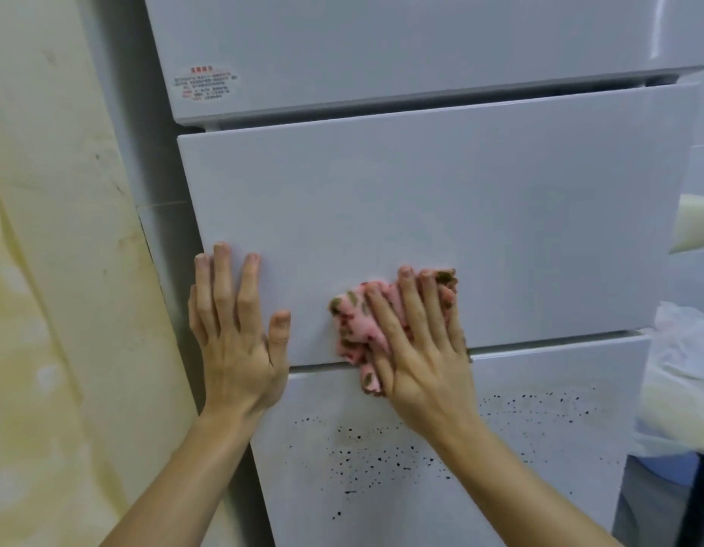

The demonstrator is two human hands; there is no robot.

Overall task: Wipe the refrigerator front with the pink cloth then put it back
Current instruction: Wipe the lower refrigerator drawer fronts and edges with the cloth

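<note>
The white refrigerator front (441, 215) fills the view, split into an upper door, a middle drawer and a lower drawer. My right hand (425, 349) presses the pink patterned cloth (354, 321) flat against the lower edge of the middle drawer, fingers straight and spread over it. My left hand (234, 333) rests flat on the drawer's left edge, fingers straight, holding nothing. Black specks (366, 459) dot the lower drawer below both hands.
A yellowish stained wall (58, 270) stands close on the left of the fridge. A label with red text (206, 82) sits on the upper door. White plastic bags (682, 380) and a pale object (697, 223) lie to the right.
</note>
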